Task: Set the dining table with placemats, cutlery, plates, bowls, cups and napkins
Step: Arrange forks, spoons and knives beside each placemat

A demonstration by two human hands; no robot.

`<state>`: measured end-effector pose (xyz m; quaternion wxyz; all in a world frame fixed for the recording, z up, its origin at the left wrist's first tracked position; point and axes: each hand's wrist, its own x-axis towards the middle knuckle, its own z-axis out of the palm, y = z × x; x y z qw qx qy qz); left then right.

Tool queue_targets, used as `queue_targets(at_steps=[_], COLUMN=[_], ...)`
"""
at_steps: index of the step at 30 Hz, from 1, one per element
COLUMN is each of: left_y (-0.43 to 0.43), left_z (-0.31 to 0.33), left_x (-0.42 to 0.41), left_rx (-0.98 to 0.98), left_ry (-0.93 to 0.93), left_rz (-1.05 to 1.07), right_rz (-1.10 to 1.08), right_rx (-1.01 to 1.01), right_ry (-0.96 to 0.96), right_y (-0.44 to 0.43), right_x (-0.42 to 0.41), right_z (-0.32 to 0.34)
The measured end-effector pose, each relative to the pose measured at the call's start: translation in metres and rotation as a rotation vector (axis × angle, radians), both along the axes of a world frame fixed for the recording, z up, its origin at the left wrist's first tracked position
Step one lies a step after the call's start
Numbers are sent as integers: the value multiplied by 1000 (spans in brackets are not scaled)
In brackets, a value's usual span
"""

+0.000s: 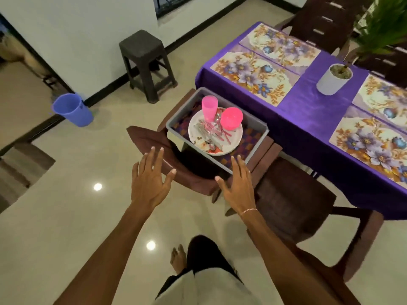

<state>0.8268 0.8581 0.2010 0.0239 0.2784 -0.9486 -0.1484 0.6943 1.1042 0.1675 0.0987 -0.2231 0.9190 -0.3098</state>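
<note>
- Your left hand (152, 186) is wide open, fingers spread and straight, holding nothing. It hovers over the near edge of the brown chair (154, 142).
- Your right hand (237, 190) is spread just as wide and holds nothing. Its fingertips lie at the near corner of the grey tub (184, 107); you cannot tell whether they touch the rim.
- The tub sits on the seat of that chair, just beside the table's end.
- Inside the tub a white plate (234, 139) rests on a purple checked cloth (246, 146).
- On the plate stand a pink cup (209, 108), upright, and a pink bowl (231, 118) just beside it.
- The cutlery (210, 133) lies in a loose heap across the plate, in front of the cup.
- The table (308, 111) carries a purple cloth and four floral placemats (251, 77), two at each side.
- A white plant pot (330, 81) stands between the two pairs of mats.
- A second chair (293, 194) stands to your right, against the table's long side.
- A dark stool (145, 62) and a blue bucket (73, 108) stand by the wall, well apart from the tub.
</note>
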Motion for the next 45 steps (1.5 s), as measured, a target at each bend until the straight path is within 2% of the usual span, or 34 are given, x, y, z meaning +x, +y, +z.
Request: queue_targets(at_steps=[11, 16, 25, 30, 37, 45], left_y=[-146, -186, -211, -216, -244, -287], left_z=[-16, -36, -70, -92, -127, -120], left_x=[-125, -182, -295, -351, -425, -478], left_rx=[64, 174, 311, 324, 351, 372], left_ry=[-64, -192, -354, -435, -497, -523], left_rz=[-290, -415, -583, -728, -931, -1056], right_rz=[-268, -446, -724, -900, -1113, -1245], right_rx=[-86, -128, -202, -258, -222, -177], right_ry=[-60, -156, -269, -296, -313, -278], right_y=[-137, -181, -235, -254, -303, -362], right_x=[-44, -80, -127, -145, -172, -208], right_z=[-25, -40, -55, -78, -91, -73])
